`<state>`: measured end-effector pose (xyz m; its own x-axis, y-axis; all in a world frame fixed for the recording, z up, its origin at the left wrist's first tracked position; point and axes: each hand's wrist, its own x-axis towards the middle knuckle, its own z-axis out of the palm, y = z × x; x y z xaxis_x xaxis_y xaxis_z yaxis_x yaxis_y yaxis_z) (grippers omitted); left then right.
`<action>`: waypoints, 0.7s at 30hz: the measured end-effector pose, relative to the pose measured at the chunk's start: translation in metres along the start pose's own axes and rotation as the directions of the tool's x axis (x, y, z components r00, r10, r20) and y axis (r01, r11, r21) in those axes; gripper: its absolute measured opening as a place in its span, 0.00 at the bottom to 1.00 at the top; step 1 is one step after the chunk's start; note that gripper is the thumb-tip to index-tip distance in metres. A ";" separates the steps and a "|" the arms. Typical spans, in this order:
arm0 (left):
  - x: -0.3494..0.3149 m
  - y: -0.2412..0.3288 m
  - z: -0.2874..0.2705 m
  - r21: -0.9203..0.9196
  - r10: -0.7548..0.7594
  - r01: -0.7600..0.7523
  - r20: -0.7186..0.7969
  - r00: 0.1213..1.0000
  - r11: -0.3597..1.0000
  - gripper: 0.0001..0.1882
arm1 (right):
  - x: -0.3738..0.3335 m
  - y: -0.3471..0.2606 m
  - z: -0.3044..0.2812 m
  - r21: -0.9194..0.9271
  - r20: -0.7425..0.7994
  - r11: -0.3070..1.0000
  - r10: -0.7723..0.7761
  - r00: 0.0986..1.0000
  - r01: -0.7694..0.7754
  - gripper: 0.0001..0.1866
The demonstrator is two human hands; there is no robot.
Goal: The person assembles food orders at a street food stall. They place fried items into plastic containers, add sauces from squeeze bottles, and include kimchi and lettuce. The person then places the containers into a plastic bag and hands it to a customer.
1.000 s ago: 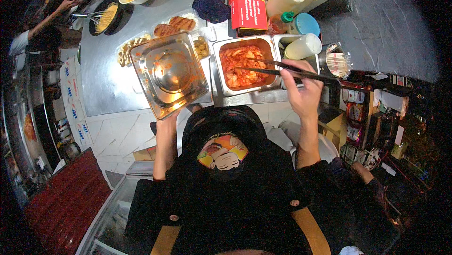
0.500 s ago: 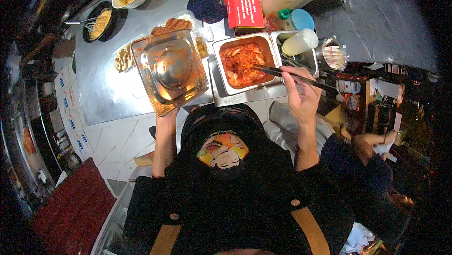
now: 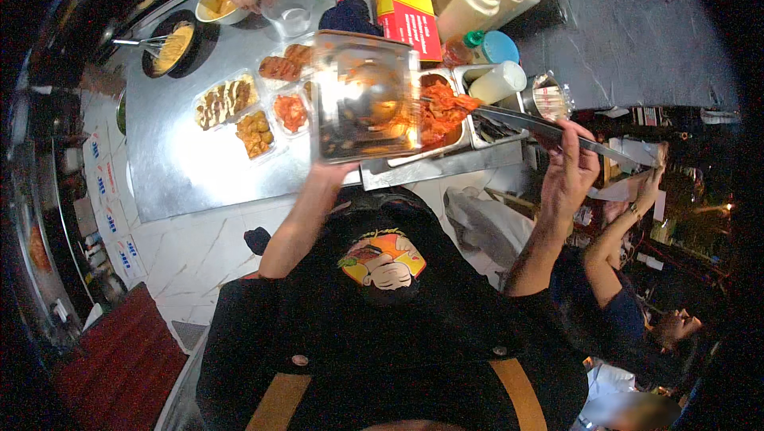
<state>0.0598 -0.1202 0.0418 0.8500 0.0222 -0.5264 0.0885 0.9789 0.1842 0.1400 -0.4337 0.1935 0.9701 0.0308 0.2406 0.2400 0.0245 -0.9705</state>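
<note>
Left hand (image 3: 333, 170) is raised with the arm stretched forward, gripping; right hand (image 3: 569, 170) is up too, fingers pinched closed.

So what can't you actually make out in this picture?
- Head view: the left hand is mostly hidden under the steel pan it lifts.
- The red food tray is largely covered by that pan.
- The bottles are cut off by the top edge.

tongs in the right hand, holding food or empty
Holding food. The tongs, gripped by the right hand, pinch a clump of red kimchi-like food at their tips, above the steel tray.
</note>
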 end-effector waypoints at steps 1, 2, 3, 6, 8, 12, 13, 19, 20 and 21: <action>0.005 -0.007 0.008 -0.007 -0.085 0.085 -0.008 0.996 0.996 0.31 | 0.000 -0.006 0.007 0.054 0.024 0.998 -0.035 0.999 0.034 0.10; 0.006 -0.014 0.014 -0.043 -0.146 0.146 0.012 0.989 0.988 0.30 | -0.001 -0.012 0.014 0.111 0.056 0.992 -0.073 0.996 0.066 0.11; 0.004 -0.020 0.018 -0.080 -0.196 0.196 0.013 0.981 0.977 0.30 | -0.001 -0.012 0.021 0.152 0.057 0.988 -0.035 0.998 0.026 0.11; 0.011 -0.024 -0.019 -0.449 -0.095 0.469 0.637 0.765 0.761 0.32 | -0.013 -0.002 0.049 0.183 0.137 0.982 0.017 0.990 -0.042 0.13; -0.023 0.005 -0.036 -0.454 0.041 0.309 0.613 0.789 0.836 0.27 | -0.026 0.009 0.090 0.212 0.196 0.970 0.073 0.978 -0.115 0.13; -0.076 0.079 -0.165 -0.442 0.270 -0.149 0.225 0.936 0.885 0.23 | -0.068 0.027 0.193 0.231 0.322 0.931 0.202 0.925 -0.284 0.14; -0.088 0.100 -0.182 -0.406 0.332 -0.240 0.173 0.927 0.882 0.25 | -0.079 0.041 0.219 0.153 0.327 0.945 0.228 0.917 -0.290 0.12; -0.149 0.191 -0.220 0.003 0.633 -0.635 0.058 0.772 0.773 0.30 | -0.120 0.089 0.341 0.177 0.511 0.934 0.182 0.840 -0.310 0.15; -0.146 0.201 -0.236 0.067 0.667 -0.670 0.061 0.742 0.739 0.30 | -0.124 0.086 0.352 0.168 0.520 0.932 0.193 0.832 -0.321 0.15; -0.144 0.209 -0.244 0.129 0.693 -0.696 0.070 0.717 0.707 0.31 | -0.127 0.090 0.358 0.124 0.499 0.952 0.184 0.847 -0.280 0.14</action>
<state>-0.1707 0.1305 -0.0469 0.7072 0.6804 -0.1919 -0.4619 0.6502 0.6032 0.0256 -0.0774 0.0818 0.8476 0.5296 0.0337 -0.0473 0.1386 -0.9892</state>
